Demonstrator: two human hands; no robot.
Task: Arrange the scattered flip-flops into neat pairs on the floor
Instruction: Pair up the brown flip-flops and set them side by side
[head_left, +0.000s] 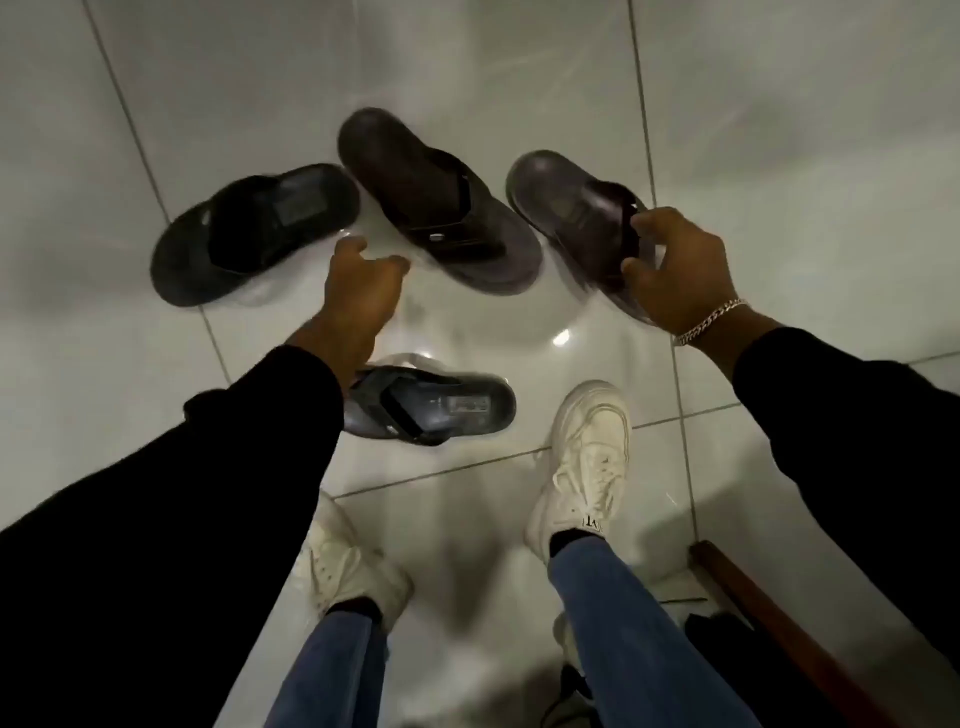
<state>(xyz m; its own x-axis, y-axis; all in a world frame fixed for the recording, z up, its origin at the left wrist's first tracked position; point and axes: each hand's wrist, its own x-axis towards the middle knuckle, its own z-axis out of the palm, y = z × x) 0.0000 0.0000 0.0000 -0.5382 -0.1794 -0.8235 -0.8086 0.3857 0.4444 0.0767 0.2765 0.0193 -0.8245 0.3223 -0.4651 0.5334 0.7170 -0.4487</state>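
Several dark flip-flops lie on the white tiled floor. A black flip-flop (249, 228) rests at the left, angled. A brown flip-flop (431, 202) lies in the middle. To its right is a second brown flip-flop (566, 202), and my right hand (680, 270) is shut on its strap end. My left hand (358, 291) hovers between the black and the middle brown one, fingers curled and apart, holding nothing. Another black flip-flop (441, 408) lies nearer me, partly hidden under my left sleeve.
My two feet in white sneakers (587, 457) (348, 566) stand close below the flip-flops. A wooden furniture edge (769, 613) runs along the bottom right, with dark items beside it. Glossy tile extends at the top and left.
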